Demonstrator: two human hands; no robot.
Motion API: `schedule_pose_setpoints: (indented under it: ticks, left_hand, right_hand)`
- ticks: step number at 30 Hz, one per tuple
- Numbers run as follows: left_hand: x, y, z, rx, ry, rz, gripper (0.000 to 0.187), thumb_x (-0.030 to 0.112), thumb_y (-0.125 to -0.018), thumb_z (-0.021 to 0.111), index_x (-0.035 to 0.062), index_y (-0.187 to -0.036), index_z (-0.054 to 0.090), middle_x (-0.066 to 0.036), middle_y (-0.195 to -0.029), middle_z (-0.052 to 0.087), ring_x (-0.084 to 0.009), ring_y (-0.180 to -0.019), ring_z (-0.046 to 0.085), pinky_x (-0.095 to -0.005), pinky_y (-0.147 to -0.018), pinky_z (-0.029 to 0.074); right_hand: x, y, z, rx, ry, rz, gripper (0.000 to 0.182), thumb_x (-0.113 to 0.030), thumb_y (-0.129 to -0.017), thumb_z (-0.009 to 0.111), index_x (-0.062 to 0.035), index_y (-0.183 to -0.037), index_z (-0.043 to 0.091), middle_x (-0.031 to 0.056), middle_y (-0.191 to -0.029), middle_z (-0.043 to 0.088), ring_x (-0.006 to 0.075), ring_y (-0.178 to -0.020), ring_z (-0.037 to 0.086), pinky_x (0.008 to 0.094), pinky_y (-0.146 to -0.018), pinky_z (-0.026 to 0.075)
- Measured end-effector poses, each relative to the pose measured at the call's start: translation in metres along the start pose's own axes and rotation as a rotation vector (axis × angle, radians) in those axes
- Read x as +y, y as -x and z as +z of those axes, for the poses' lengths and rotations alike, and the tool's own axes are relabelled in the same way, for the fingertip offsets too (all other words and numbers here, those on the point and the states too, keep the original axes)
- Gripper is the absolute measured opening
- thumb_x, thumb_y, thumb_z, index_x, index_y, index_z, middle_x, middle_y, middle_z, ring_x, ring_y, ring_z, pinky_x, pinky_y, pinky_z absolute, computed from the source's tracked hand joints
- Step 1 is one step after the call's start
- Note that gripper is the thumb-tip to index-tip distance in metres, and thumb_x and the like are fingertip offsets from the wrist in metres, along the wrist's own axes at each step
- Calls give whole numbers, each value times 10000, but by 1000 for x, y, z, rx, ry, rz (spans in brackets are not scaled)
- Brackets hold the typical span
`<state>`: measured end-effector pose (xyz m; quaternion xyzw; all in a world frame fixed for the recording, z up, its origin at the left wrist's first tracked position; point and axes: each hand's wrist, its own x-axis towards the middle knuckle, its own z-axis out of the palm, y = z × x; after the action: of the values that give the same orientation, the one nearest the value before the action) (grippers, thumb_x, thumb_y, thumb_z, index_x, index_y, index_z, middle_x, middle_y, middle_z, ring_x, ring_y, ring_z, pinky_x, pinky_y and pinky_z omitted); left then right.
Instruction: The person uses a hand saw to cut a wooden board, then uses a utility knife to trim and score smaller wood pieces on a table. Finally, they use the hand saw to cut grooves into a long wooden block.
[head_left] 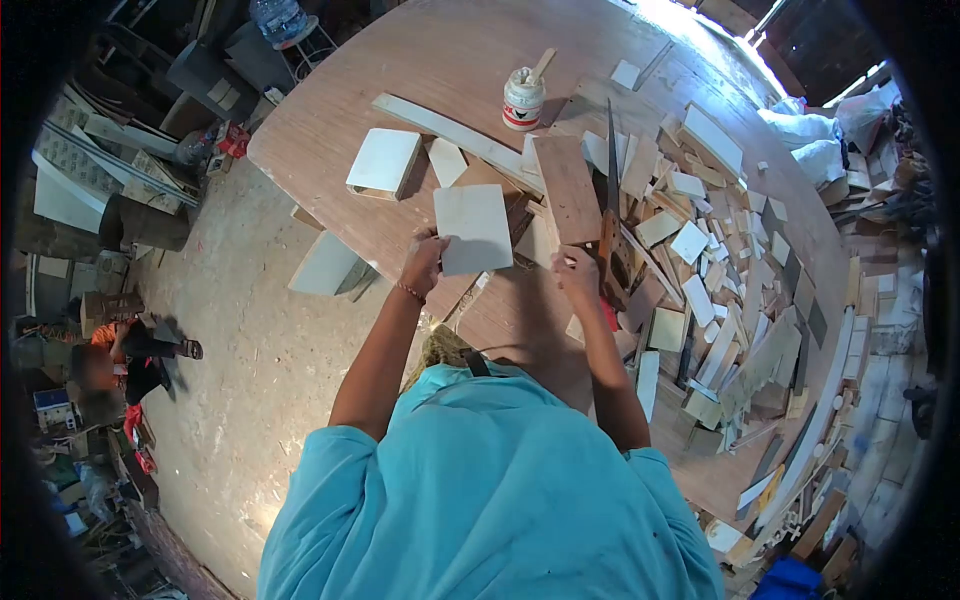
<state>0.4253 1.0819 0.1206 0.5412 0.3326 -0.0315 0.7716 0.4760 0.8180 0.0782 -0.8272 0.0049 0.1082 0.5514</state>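
Observation:
A pale rectangular board (474, 228) is gripped along its left edge by my left hand (424, 262), with the fingers closed on it. My right hand (575, 275) is curled shut at the near end of a brown wooden block (568, 190); anything inside its fingers is too small to make out. Just right of that hand lies a handsaw (612, 175), its wooden handle toward me and its blade pointing away. Beyond my left hand sits a white-topped wooden block (385, 162). A long wood strip (450, 135) lies behind the board.
An open glue jar (523, 100) with a wooden stick in it stands farther back on the table (330, 110). Heaped wood offcuts (700, 260) cover the right side. To the left, another person (125, 350) is near the floor. A water bottle (278, 18) stands at the back left.

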Motion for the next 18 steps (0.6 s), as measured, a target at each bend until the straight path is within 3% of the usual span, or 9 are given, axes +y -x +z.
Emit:
schedule_pose_setpoints:
  ticks: [1,2,4,5,7,10,12,14,18]
  left_hand:
    - [4,0,5,5,10,18,219,45,-811,485,-45,-1008,512,-116,-844,581,-195,-704,570,-329,-571,479]
    - [5,0,9,-3,8,15,219,45,-811,485,-45,-1008,512,-116,-844,581,-195,-704,570,-329,-571,479]
    - [6,-2,17,71,-49,-13,209,20,-796,457,-52,-979,529,-115,-839,580,-198,-707,571,-328,-575,481]
    - [3,-5,16,62,-49,-14,209,20,-796,457,-52,-979,529,-115,-839,580,-198,-707,571,-328,-575,481]
    - [-9,-19,5,-1,-104,-13,308,24,-800,431,-54,-1096,466,-134,-961,568,-228,-816,576,-325,-682,491]
    - [-29,-39,-2,-19,-10,49,338,11,-776,418,-80,-1099,458,-151,-990,559,-237,-847,575,-335,-724,492]
    - [-37,-51,-3,-18,19,107,351,6,-764,414,-86,-1100,456,-153,-991,555,-236,-855,574,-335,-740,490]
    - [-38,-51,5,-5,49,173,363,1,-751,410,-92,-1100,453,-156,-992,552,-236,-863,573,-334,-756,488]
    - [-35,-51,11,56,-75,191,427,28,-741,427,-91,-1151,416,-154,-987,543,-219,-863,561,-315,-733,476]
  right_hand:
    - [7,-3,-4,89,84,-142,280,-142,-796,606,10,-1028,569,42,-774,567,87,-626,547,218,-444,445]
    - [14,-4,-9,96,86,-138,280,-142,-796,606,10,-1028,569,42,-774,567,87,-626,547,218,-444,445]
    - [1,-1,-28,234,61,-50,290,-173,-773,611,30,-978,589,144,-885,614,217,-801,601,314,-706,469]
    - [-34,9,-41,197,-115,180,282,-148,-765,610,37,-977,586,156,-883,615,237,-833,605,320,-771,450]
    - [-15,4,-50,252,-68,98,282,-144,-764,608,36,-979,584,153,-876,617,233,-818,609,319,-750,459]
    - [-12,10,-57,332,12,39,263,-135,-743,616,32,-945,589,155,-848,619,252,-792,611,335,-734,468]
    - [-9,3,-52,381,221,-95,320,-156,-728,634,34,-978,570,165,-916,604,276,-909,576,353,-804,441]
    - [-23,-5,-44,336,357,-188,516,-238,-693,674,26,-1097,494,200,-1078,528,340,-1046,484,411,-885,387]
    - [-62,-12,-20,334,667,-239,743,-318,-646,710,8,-1223,374,241,-1208,409,407,-1116,383,470,-934,326]
